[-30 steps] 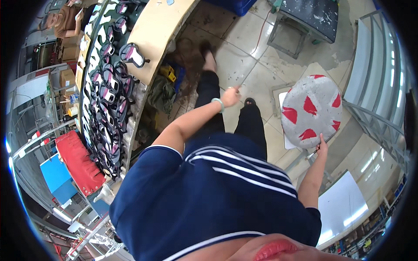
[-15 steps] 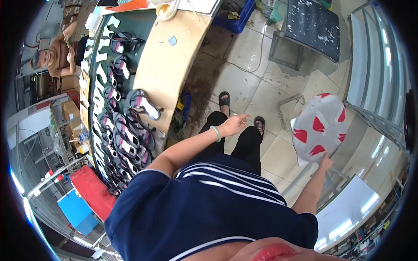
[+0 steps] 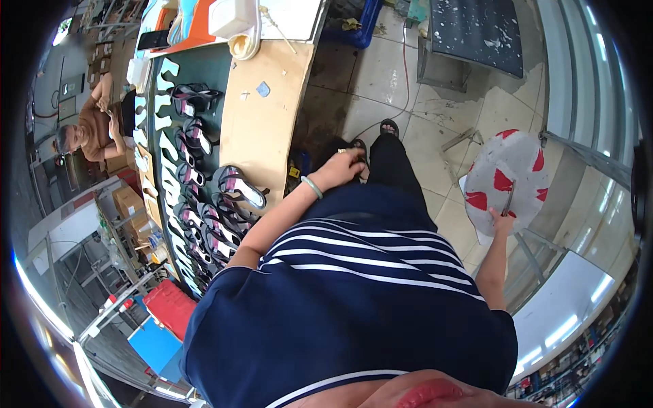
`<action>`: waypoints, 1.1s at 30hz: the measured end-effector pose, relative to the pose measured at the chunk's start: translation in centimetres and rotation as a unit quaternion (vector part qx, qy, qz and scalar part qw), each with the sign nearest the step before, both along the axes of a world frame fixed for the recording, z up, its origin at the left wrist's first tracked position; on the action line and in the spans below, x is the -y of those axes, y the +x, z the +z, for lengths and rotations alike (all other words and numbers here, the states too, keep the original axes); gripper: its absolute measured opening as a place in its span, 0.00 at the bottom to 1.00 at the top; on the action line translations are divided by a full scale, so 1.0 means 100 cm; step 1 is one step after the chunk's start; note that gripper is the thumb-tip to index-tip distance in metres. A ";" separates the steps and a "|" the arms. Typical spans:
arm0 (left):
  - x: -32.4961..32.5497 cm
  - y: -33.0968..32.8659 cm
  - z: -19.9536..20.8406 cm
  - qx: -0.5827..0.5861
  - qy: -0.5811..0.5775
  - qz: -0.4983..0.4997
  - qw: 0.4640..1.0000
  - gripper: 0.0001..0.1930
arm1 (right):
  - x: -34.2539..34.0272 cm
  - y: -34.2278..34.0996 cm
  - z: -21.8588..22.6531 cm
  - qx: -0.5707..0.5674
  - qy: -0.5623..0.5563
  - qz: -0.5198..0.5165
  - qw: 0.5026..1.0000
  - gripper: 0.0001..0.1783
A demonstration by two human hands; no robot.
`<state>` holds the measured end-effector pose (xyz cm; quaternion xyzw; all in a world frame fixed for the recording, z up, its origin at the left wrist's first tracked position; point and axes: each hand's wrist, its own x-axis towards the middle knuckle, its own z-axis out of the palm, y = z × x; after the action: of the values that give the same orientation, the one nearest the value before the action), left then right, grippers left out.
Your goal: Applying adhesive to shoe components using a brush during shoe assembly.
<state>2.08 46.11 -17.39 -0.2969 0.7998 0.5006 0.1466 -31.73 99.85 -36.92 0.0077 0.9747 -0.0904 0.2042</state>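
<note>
My right hand is closed on a slim dark metal tool, whose exact kind I cannot make out. The tool points away from me over a round stool seat, grey with red patches. My left hand hangs over my legs, its fingers loosely bent and apart, holding nothing that I can see. A pale green bangle circles that wrist. To the left of it, a pink and black sandal lies at the edge of the tan board.
Rows of sandals and white sole-shaped pieces cover the green bench at left. A white container stands at its far end. Beyond the bench sits another person. A paint-flecked dark table and metal racks are at right.
My right hand has moved from the stool's near edge onto its seat and now grips the metal tool. My left hand has drawn left and farther away. My feet have shifted.
</note>
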 end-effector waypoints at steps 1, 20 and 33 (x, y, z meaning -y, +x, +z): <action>0.007 -0.006 -0.007 -0.063 -0.035 0.023 0.997 0.20 | -0.002 -0.001 0.000 -0.011 -0.014 0.012 1.000 0.37; 0.046 -0.077 0.001 0.017 0.017 -0.030 0.999 0.22 | 0.035 0.011 0.044 0.075 0.038 -0.041 0.996 0.56; -0.084 -0.163 -0.104 0.114 0.310 -0.025 0.943 0.53 | 0.013 0.014 0.024 0.034 0.053 -0.020 0.998 0.56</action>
<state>-14.17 54.55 -27.83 -0.2717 0.5900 0.6831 0.3339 -30.33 98.56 -34.57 0.0412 0.9703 -0.0421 0.2344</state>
